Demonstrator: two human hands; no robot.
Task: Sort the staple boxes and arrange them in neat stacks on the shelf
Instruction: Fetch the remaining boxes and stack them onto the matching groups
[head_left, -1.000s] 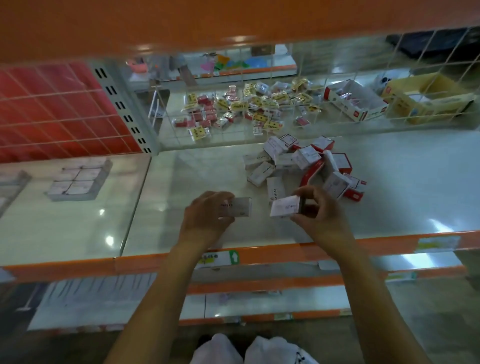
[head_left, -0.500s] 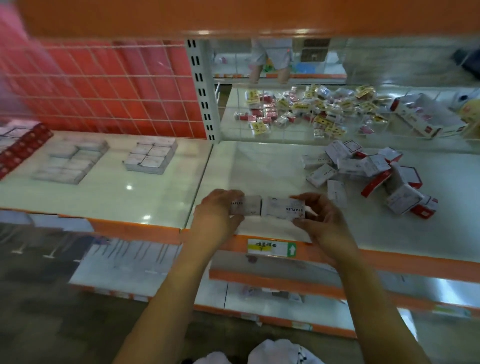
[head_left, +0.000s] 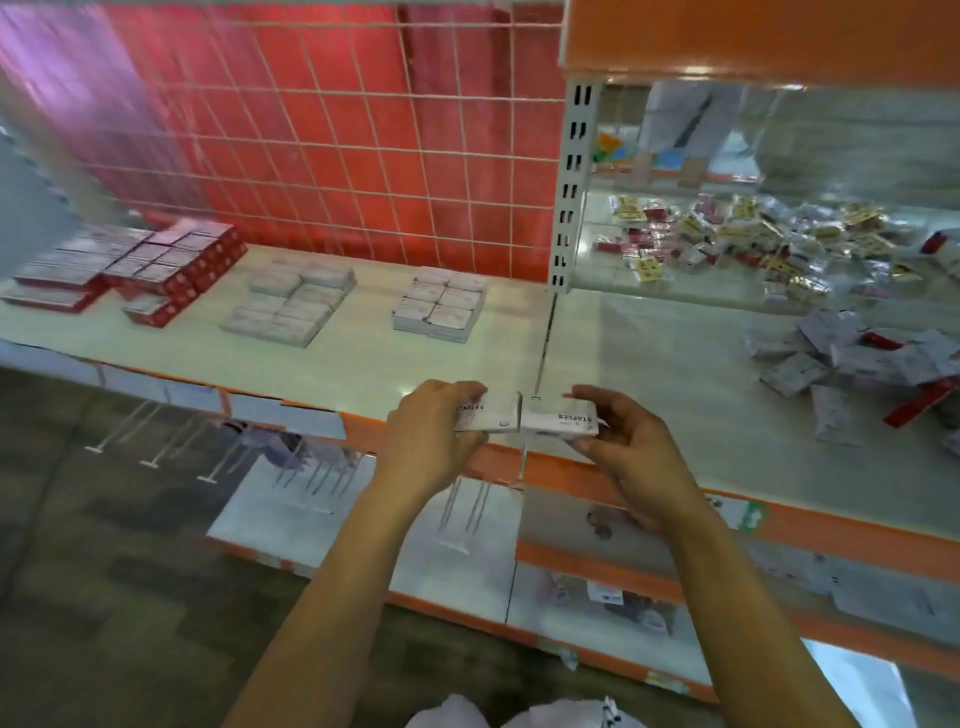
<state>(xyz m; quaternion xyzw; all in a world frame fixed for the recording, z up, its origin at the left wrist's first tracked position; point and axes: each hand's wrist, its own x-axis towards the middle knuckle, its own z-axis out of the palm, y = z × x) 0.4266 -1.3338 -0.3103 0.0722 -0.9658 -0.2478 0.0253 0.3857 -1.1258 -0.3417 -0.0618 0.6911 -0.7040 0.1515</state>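
1. The left staple box (head_left: 488, 413) and the right staple box (head_left: 563, 420) touch end to end over the shelf (head_left: 363, 371) edge;
2. the left hand (head_left: 431, 434) curls round one; the right hand (head_left: 628, 441) pinches the other, wrists angled inward;
3. neat stacks (head_left: 441, 312) lie beyond the left hand; a loose pile (head_left: 857, 358) lies right of the right hand.

Retail shop, stationery aisle, orange-edged gondola shelf (head_left: 363, 358) w/ slotted upright (head_left: 569, 182), wire grid back (head_left: 311, 130), price tag (head_left: 743, 517) on edge, stacked staple boxes (head_left: 441, 309), peg hooks (head_left: 124, 431) below

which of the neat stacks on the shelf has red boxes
The far-left stack of red-sided cardboard staple boxes; the middle block and the right block are plain white.
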